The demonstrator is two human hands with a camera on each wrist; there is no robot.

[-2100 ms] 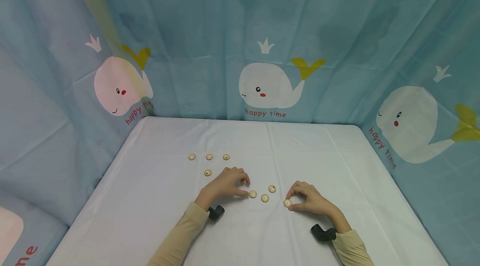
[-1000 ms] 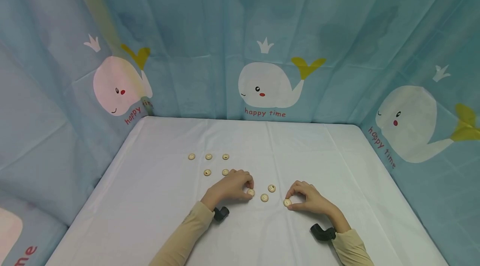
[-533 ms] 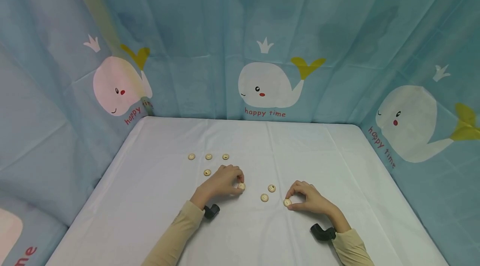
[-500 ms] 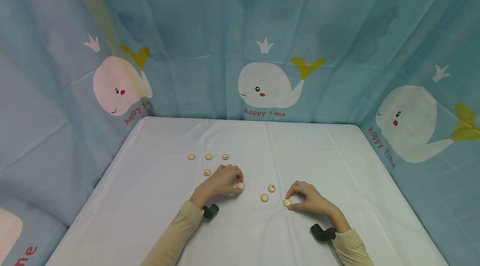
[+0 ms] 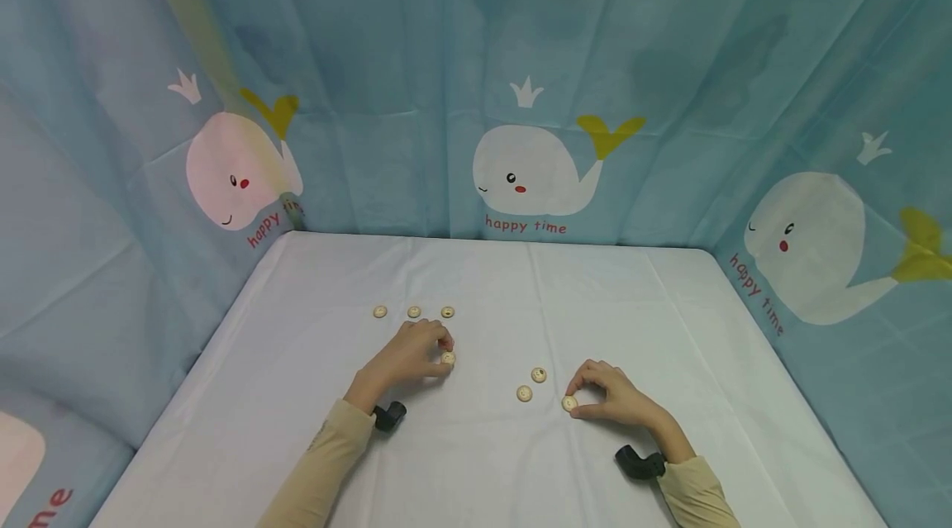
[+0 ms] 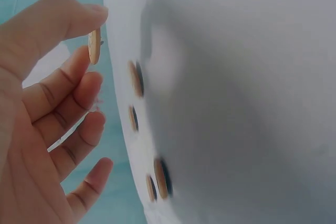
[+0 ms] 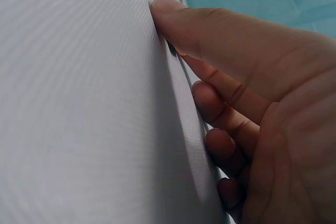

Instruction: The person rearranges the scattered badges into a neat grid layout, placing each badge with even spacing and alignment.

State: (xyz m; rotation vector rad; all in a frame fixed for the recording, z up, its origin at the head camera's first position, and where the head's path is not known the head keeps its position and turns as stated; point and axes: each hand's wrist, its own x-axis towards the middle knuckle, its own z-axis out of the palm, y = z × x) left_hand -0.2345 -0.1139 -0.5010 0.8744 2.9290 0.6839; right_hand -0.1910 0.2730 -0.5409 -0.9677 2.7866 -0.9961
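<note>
Between thumb and forefinger my left hand pinches a small round wooden button. The left wrist view shows that button edge-on and raised off the cloth, the other fingers loosely bent below it. Just beyond this hand, three similar buttons lie in a row. My right hand rests low at the table and pinches another button by its edges. In the right wrist view the thumb hides most of it. Two loose buttons, one upper and one lower, lie between the hands.
A white cloth covers the table, with shallow creases. Blue curtains with whale prints stand along the back and both sides. Each wrist carries a black camera mount, such as the right one. My left hand covers the second row of buttons.
My left hand closed its fingertips on the button left of the loose pair, then carried it leftward and slightly away from me. My right hand has stayed put with its button.
</note>
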